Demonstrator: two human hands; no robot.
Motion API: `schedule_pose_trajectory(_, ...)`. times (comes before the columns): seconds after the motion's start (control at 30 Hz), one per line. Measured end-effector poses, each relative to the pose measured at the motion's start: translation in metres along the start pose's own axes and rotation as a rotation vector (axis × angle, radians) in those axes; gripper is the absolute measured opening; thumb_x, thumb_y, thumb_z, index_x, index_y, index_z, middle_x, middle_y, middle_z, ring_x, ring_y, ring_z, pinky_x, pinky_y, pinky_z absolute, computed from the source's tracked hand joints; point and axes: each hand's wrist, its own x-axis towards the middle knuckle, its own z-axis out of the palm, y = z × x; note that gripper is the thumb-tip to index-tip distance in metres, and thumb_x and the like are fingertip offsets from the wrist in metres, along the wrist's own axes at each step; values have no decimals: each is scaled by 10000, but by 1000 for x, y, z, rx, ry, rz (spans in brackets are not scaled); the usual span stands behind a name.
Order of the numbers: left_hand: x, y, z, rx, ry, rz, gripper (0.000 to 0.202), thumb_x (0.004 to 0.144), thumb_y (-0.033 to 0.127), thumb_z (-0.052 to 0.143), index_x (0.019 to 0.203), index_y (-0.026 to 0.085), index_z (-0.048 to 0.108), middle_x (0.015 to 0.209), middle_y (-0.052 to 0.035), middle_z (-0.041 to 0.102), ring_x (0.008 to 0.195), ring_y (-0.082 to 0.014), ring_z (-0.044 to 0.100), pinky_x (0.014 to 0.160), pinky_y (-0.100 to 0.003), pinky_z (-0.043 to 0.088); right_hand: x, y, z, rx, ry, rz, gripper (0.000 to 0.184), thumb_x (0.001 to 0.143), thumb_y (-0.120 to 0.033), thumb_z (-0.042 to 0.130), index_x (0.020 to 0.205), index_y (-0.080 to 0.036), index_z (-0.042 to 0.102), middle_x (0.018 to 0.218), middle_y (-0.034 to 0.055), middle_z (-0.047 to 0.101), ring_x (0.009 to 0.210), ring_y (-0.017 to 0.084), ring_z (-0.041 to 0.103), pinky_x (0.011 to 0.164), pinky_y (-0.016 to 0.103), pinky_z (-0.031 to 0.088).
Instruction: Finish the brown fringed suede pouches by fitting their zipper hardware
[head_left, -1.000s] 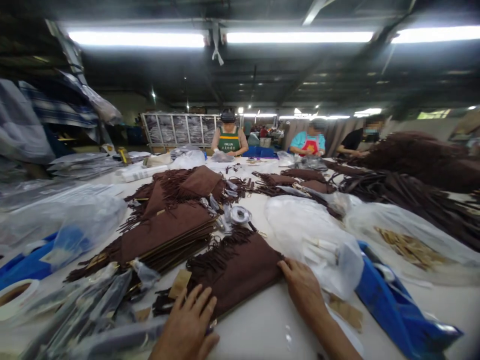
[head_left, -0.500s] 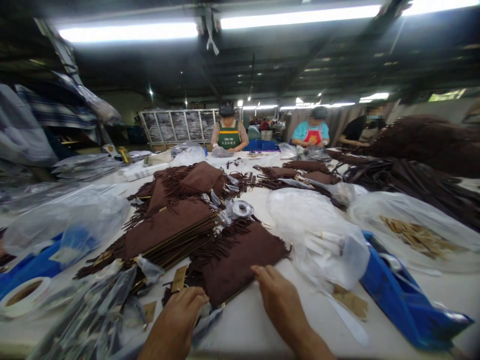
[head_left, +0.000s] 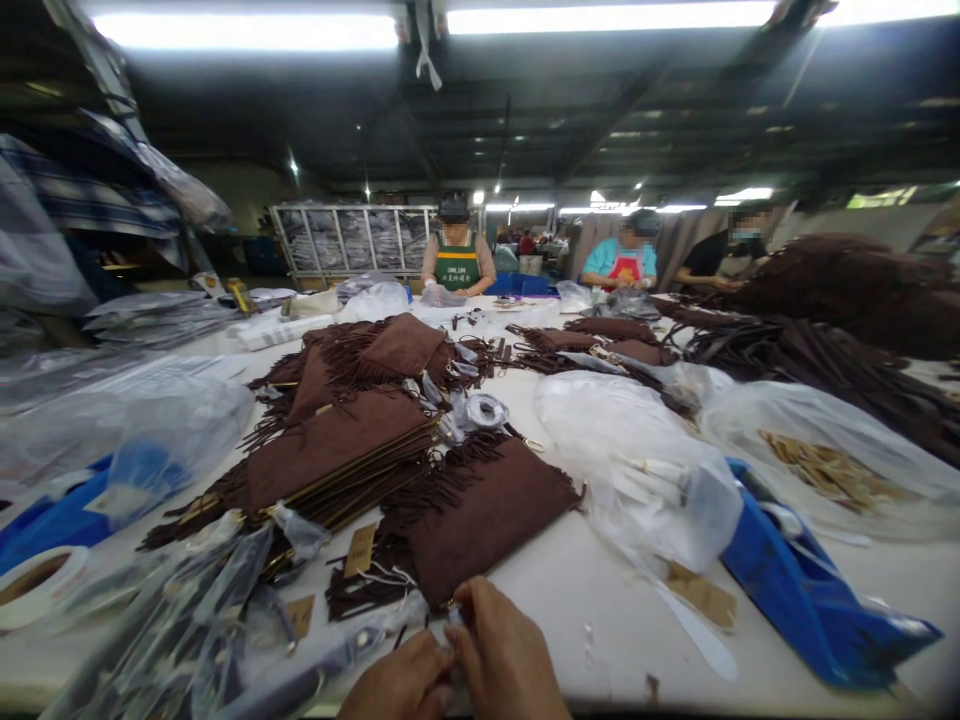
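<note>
Through the head camera I have my right hand (head_left: 506,650) and left hand (head_left: 405,680) meeting over the middle of the tabletop's (head_left: 600,620) near edge, the right thumb and forefinger bent in toward a small shiny bit by the near corner of a brown fringed pouch (head_left: 487,510); whether they are clamped on it I cannot tell, nor can I for the left, whose fingers curl in against the right. The pouch lies flat just beyond, its fringe toward the tabletop's left edge, with a cardboard tag (head_left: 360,550) on that fringe. Left of my hands, plastic-wrapped pieces (head_left: 217,620) crowd the near left corner, beside a tape roll (head_left: 41,585). Behind them I see a stack of brown pouches (head_left: 337,440), next to a plastic-wrapped coil (head_left: 484,410). Toward the right edge are a white plastic bag (head_left: 637,460), a blue bin (head_left: 817,600) and dark straps (head_left: 810,370). At the far edge sits a person in a green apron (head_left: 456,265), with two more people farther right
</note>
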Motion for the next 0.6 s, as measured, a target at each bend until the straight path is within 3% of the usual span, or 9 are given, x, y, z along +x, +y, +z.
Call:
schedule_pose_trajectory(0.1, 7, 4, -25, 25, 130, -116, 256, 989, 275, 384, 1086, 277, 621, 948, -21, 696, 891, -162, 668, 792, -237, 528, 3, -4, 6, -194, 12, 7, 242, 773, -87, 584, 972, -223, 578, 950, 39, 674, 873, 241, 630, 718, 315, 413)
schedule_pose_trajectory(0.2, 19, 6, -35, 159, 237, -120, 247, 980, 205, 394, 1129, 254, 584, 1083, -56, 654, 1032, -203, 619, 894, -317, 508, 7, -3, 21, -380, 94, 24, 170, 794, -101, 594, 923, -213, 588, 906, 59, 664, 827, 271, 615, 686, 351, 379)
schedule_pose_trajectory(0.33, 32, -8, -10, 325, 218, -10, 307, 892, 103, 449, 1160, 207, 554, 1157, -90, 628, 1061, -267, 594, 922, -440, 519, 10, 3, 38, -506, 183, -3, 134, 813, -103, 604, 891, -212, 599, 860, 55, 659, 786, 268, 600, 678, 369, 333)
schedule_pose_trajectory(0.4, 34, -21, 7, 385, 270, 32, 311, 884, 105, 453, 1169, 190, 542, 1149, -104, 627, 1037, -282, 599, 897, -468, 533, 9, 5, 39, -506, 214, -32, 145, 813, -95, 584, 878, -224, 600, 859, 41, 647, 791, 260, 584, 695, 378, 314)
schedule_pose_trajectory(0.5, 33, -34, 19, 456, 345, 81, 293, 906, 122, 442, 1175, 193, 531, 1141, -104, 630, 1033, -280, 607, 877, -451, 545, 10, 6, 28, -490, 215, -64, 151, 780, -107, 578, 857, -235, 595, 863, 36, 625, 802, 266, 548, 711, 390, 291)
schedule_pose_trajectory(0.6, 32, -41, 16, 483, 349, 123, 274, 919, 123, 434, 1162, 198, 535, 1120, -87, 643, 1021, -260, 620, 873, -408, 545, 16, 11, 5, -489, 210, -40, 119, 801, -135, 562, 861, -235, 587, 869, 39, 609, 818, 265, 522, 733, 393, 293)
